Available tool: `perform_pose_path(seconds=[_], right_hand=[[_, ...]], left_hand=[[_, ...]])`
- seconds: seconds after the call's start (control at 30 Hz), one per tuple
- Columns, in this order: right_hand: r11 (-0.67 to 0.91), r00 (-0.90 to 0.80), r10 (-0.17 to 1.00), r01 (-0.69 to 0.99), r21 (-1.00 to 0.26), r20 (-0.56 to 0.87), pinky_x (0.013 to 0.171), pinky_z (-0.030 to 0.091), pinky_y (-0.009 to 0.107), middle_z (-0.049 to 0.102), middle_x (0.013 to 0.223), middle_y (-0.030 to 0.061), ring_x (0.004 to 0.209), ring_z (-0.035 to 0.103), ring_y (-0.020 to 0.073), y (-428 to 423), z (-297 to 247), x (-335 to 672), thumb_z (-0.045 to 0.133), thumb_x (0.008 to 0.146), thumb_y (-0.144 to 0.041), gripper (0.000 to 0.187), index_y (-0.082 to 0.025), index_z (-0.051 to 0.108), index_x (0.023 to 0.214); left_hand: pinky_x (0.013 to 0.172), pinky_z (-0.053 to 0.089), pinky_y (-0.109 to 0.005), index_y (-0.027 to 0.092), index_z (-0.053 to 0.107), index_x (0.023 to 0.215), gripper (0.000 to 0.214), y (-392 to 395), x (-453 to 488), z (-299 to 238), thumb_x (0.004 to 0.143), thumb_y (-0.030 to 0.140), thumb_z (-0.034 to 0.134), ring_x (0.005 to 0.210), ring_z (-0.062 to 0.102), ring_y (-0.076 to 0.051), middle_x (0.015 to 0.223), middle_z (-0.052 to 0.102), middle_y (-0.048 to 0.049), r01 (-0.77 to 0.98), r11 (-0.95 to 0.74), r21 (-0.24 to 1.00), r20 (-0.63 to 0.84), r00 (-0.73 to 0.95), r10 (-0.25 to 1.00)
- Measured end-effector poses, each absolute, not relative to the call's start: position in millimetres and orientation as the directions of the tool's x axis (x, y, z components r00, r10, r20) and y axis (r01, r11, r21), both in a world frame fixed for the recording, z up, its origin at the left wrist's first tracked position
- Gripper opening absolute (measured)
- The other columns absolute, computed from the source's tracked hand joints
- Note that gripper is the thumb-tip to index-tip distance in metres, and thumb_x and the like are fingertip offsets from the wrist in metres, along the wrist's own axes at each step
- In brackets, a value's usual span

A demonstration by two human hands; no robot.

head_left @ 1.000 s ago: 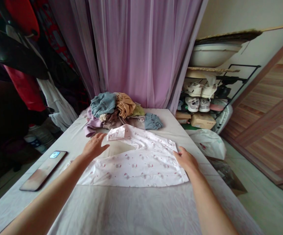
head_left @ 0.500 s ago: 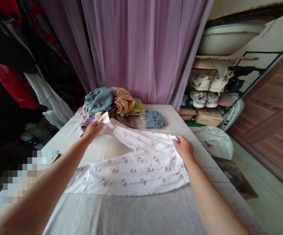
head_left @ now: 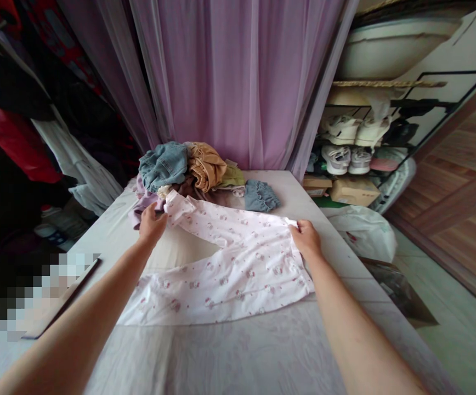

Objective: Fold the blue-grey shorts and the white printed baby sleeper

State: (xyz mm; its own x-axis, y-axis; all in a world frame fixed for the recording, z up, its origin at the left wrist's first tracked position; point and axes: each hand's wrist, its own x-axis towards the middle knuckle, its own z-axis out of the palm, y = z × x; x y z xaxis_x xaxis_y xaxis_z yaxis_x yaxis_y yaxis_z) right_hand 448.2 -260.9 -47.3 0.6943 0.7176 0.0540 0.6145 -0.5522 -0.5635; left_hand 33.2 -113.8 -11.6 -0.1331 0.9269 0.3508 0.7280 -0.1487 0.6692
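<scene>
A white garment with a small pink print lies spread on the pale bed sheet. My left hand is closed on the end of its sleeve at the far left, just in front of the clothes pile. My right hand pinches the garment's far right corner, at the shoulder. The sleeve is stretched out between my two hands, and the lower part of the garment lies flat towards me.
A pile of clothes with denim, tan and lilac pieces sits at the bed's far end before a purple curtain. A flat dark device lies at the left edge. A shoe rack and a white bag stand to the right.
My left hand went from flat on the sheet to gripping the sleeve end and drew it out to the far left. My right hand shifted up to the garment's far right corner.
</scene>
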Motion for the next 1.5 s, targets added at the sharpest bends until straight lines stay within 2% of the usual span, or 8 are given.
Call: perform_pose_path(seconds=[0.13, 0.27, 0.4, 0.5, 0.87, 1.1, 1.37, 1.5], right_hand=[[-0.528, 0.681, 0.725, 0.648, -0.548, 0.106, 0.082, 0.047, 0.035, 0.068, 0.112, 0.0145, 0.100, 0.064, 0.0273, -262.3, -41.2, 445.0, 0.058, 0.082, -0.034, 0.054, -0.013, 0.052, 0.132], [-0.245, 0.468, 0.783, 0.837, -0.489, 0.409, 0.097, 0.045, 0.041, 0.063, 0.124, 0.0160, 0.114, 0.059, 0.0281, -269.5, -39.0, 409.2, 0.055, 0.082, -0.026, 0.049, -0.016, 0.056, 0.130], [0.171, 0.034, 0.886, 0.903, -0.395, 0.462, 0.104, 0.044, 0.039, 0.065, 0.124, 0.0099, 0.118, 0.057, 0.0230, -290.0, -52.0, 355.6, 0.050, 0.088, -0.024, 0.034, -0.022, 0.068, 0.116], [0.243, -0.100, 0.916, 0.909, -0.338, 0.389, 0.104, 0.043, 0.044, 0.063, 0.131, 0.0082, 0.123, 0.054, 0.0252, -307.9, -66.4, 330.3, 0.055, 0.088, -0.026, 0.031, -0.026, 0.069, 0.115], [0.190, -0.015, 0.902, 0.911, -0.367, 0.431, 0.100, 0.044, 0.041, 0.070, 0.115, 0.0087, 0.113, 0.059, 0.0231, -336.3, -72.8, 317.7, 0.054, 0.088, -0.020, 0.017, -0.021, 0.070, 0.094], [0.179, 0.008, 0.893, 0.910, -0.373, 0.449, 0.099, 0.045, 0.039, 0.070, 0.114, 0.0087, 0.110, 0.060, 0.0229, -345.1, -70.5, 312.8, 0.052, 0.088, -0.018, 0.023, -0.021, 0.070, 0.101], [0.245, -0.100, 0.929, 0.887, -0.391, 0.355, 0.097, 0.044, 0.036, 0.068, 0.116, 0.0066, 0.108, 0.059, 0.0216, -305.6, -35.9, 283.2, 0.049, 0.084, -0.009, 0.039, -0.023, 0.069, 0.114], [0.222, -0.122, 0.953, 0.904, -0.365, 0.277, 0.094, 0.044, 0.035, 0.068, 0.113, 0.0073, 0.106, 0.058, 0.0221, -296.4, -48.8, 274.8, 0.051, 0.080, -0.007, 0.033, -0.023, 0.074, 0.097]], left_hand=[[0.105, 0.044, -0.043, 0.020, 0.063, 0.119, 0.034, -162.1, 50.2, -22.5, 0.087, 0.026, 0.051, 0.123, 0.054, -0.025, 0.131, 0.060, -0.0117, 0.725, -0.553, 0.410, 0.555, 0.283, 0.782], [0.091, 0.051, -0.034, 0.024, 0.071, 0.102, 0.025, -211.6, 86.3, -32.8, 0.093, 0.029, 0.048, 0.099, 0.066, -0.020, 0.109, 0.072, -0.0061, 0.550, -0.754, 0.358, 0.276, 0.709, 0.649], [0.087, 0.050, -0.036, 0.020, 0.071, 0.099, 0.022, -241.0, 104.4, -46.0, 0.093, 0.030, 0.052, 0.092, 0.066, -0.022, 0.097, 0.074, -0.0073, 0.622, -0.706, 0.339, 0.247, 0.665, 0.705], [0.083, 0.048, -0.035, 0.020, 0.070, 0.090, 0.016, -253.1, 103.3, -51.7, 0.091, 0.027, 0.056, 0.085, 0.064, -0.021, 0.087, 0.072, -0.0063, 0.623, -0.706, 0.337, 0.296, 0.642, 0.707], [0.082, 0.046, -0.033, 0.020, 0.062, 0.074, 0.011, -268.2, 100.8, -35.8, 0.084, 0.024, 0.060, 0.085, 0.063, -0.020, 0.083, 0.069, -0.0038, 0.600, -0.718, 0.352, 0.215, 0.695, 0.686], [0.092, 0.049, -0.036, 0.018, 0.068, 0.113, 0.034, -239.2, 109.4, -38.7, 0.094, 0.016, 0.041, 0.099, 0.065, -0.022, 0.108, 0.072, -0.0091, 0.661, -0.665, 0.347, 0.255, 0.616, 0.745], [0.095, 0.048, -0.038, 0.022, 0.073, 0.110, 0.031, -200.6, 112.7, -48.7, 0.090, 0.015, 0.050, 0.105, 0.064, -0.022, 0.112, 0.072, -0.0086, 0.646, -0.714, 0.272, 0.229, 0.677, 0.700], [0.091, 0.047, -0.038, 0.023, 0.074, 0.104, 0.023, -199.8, 117.0, -45.2, 0.090, 0.024, 0.056, 0.099, 0.064, -0.024, 0.104, 0.072, -0.0093, 0.722, -0.659, 0.211, 0.200, 0.628, 0.752]])
